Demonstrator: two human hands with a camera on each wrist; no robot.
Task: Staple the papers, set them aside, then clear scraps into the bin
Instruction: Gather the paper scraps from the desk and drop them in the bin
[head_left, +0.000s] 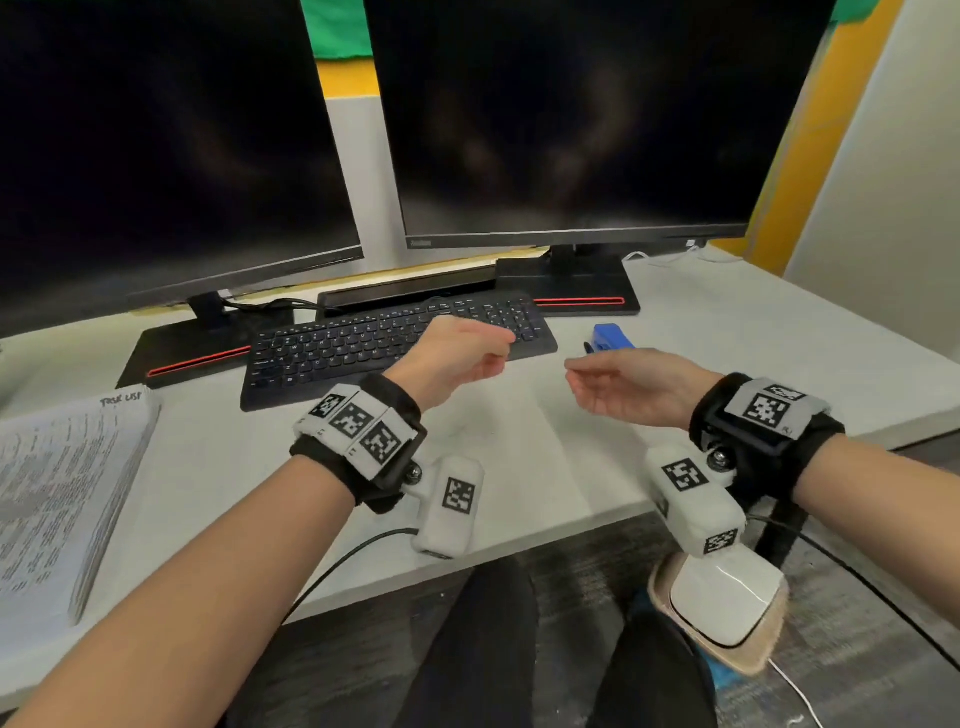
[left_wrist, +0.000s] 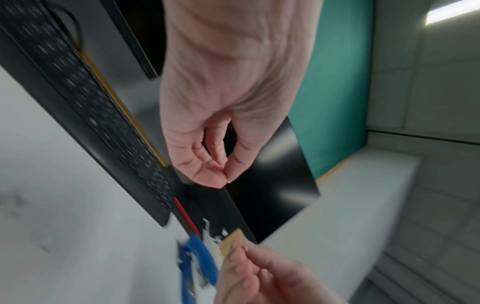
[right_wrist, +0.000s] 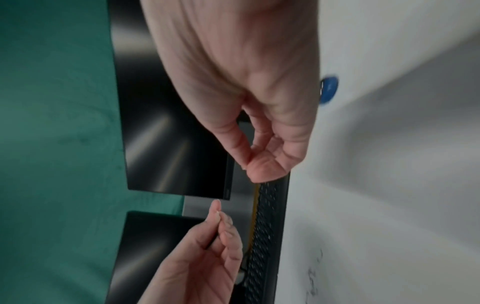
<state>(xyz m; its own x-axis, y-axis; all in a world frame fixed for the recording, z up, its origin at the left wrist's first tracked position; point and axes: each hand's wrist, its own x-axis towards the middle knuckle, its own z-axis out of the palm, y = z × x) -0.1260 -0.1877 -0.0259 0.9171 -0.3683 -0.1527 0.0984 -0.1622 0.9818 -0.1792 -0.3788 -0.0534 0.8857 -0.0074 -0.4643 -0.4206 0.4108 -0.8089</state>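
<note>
The papers (head_left: 62, 499) are set aside on the table (head_left: 519, 467); scraps seem left. Nothing visible is pinched by the left hand (head_left: 457, 358); the right hand (head_left: 634, 387) is relaxed, empty.

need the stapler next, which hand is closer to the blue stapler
Right. The right hand hovers just in front of the blue stapler; the left hand is farther off, over the keyboard.

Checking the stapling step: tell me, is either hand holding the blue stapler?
No: the blue stapler sits on the white desk, beyond the right hand, untouched.
</note>
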